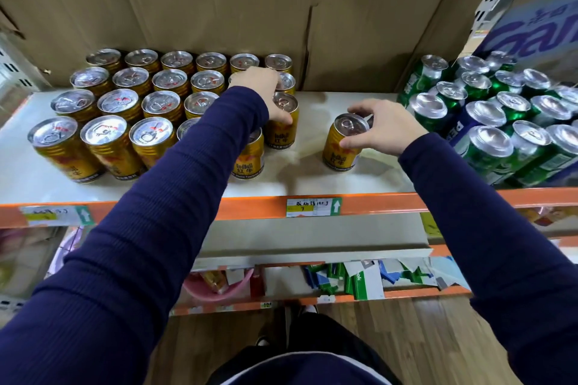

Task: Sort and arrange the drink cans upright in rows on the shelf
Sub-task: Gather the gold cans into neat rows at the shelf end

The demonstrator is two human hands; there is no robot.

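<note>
Several gold Red Bull cans [109, 141] stand upright in rows on the left of the white shelf [312, 175]. My left hand [262, 91] reaches over the rows' right end and grips the top of one gold can [283, 125] in the third row from the back. In front of it stands another gold can [248, 156], partly hidden by my sleeve. My right hand [381, 128] holds a lone gold can [342, 147] by its rim; it stands upright on the bare middle of the shelf.
Green and blue cans [488, 122] crowd the shelf's right side, several of them tilted. Brown cardboard [219, 9] backs the shelf. An orange rail with price labels [312, 206] runs along the front edge. Lower shelves hold cartons and a pink bowl [215, 287].
</note>
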